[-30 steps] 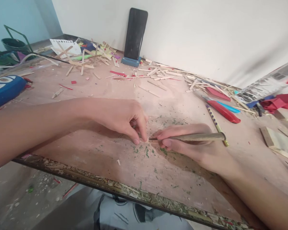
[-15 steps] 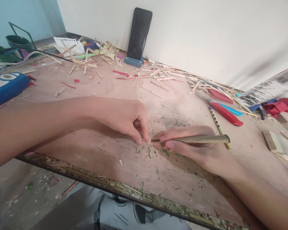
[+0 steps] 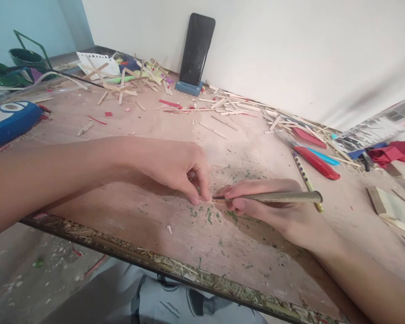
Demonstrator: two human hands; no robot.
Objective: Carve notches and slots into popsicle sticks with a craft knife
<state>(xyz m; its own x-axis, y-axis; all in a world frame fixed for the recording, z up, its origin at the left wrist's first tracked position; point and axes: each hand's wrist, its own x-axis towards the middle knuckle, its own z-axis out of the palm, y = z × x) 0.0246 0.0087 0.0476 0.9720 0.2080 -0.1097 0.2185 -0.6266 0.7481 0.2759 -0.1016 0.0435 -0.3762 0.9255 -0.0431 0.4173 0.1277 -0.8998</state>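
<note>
My left hand (image 3: 178,168) rests on the board with thumb and forefinger pinched at one end of a thin wooden stick (image 3: 219,202). The stick lies flat, and its other end passes under the right fingers. In my right hand (image 3: 280,216) is a tapered tool with a brownish handle (image 3: 283,196), held like a pen. Its dark narrow tip points left and sits at the stick, close to the left fingertips. Whether the tip cuts into the wood cannot be made out. Green shavings (image 3: 209,215) are scattered around both hands.
A phone (image 3: 197,49) leans upright on a blue stand (image 3: 189,87) at the wall. Wooden sticks (image 3: 229,105) are heaped along the back. To the right lie a red cutter (image 3: 317,163), a dotted pencil (image 3: 303,175) and a wood block (image 3: 391,204). The board's front edge (image 3: 138,254) is rough.
Both hands keep nearly the same place and grip. The whole view has shifted very slightly; the tool tip stays at the stick.
</note>
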